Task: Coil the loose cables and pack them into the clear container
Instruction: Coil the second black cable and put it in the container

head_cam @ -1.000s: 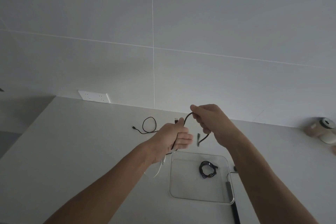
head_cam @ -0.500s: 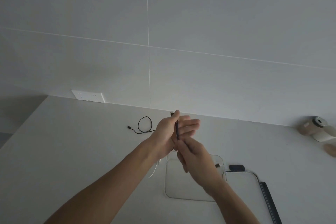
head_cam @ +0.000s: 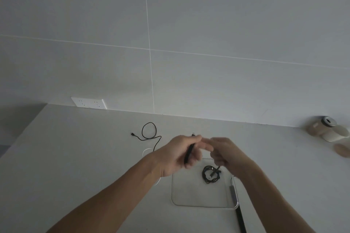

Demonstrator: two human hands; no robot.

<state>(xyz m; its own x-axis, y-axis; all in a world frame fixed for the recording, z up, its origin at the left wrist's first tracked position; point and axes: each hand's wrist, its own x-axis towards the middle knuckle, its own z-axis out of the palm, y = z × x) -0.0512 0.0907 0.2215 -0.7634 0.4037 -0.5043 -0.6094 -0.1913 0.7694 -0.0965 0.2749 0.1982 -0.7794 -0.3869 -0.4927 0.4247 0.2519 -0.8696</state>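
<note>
Above the clear square plastic container (head_cam: 200, 202), the left hand (head_cam: 177, 156) clamps its fingers on the thin black cable (head_cam: 189, 152), which looks light and limp, best pinched across its gathered loops; whether the right hand (head_cam: 225, 152) grips it I cannot tell.

Both hands motion-blurred; left hand (head_cam: 179, 154) hides most of black cable (head_cam: 189, 153); right hand (head_cam: 226, 152) grip unclear

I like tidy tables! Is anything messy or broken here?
Nothing looks broken. One thin black cable lies loose and uncoiled on the white table, away from the clear container, which already holds a coiled black cable.
</note>
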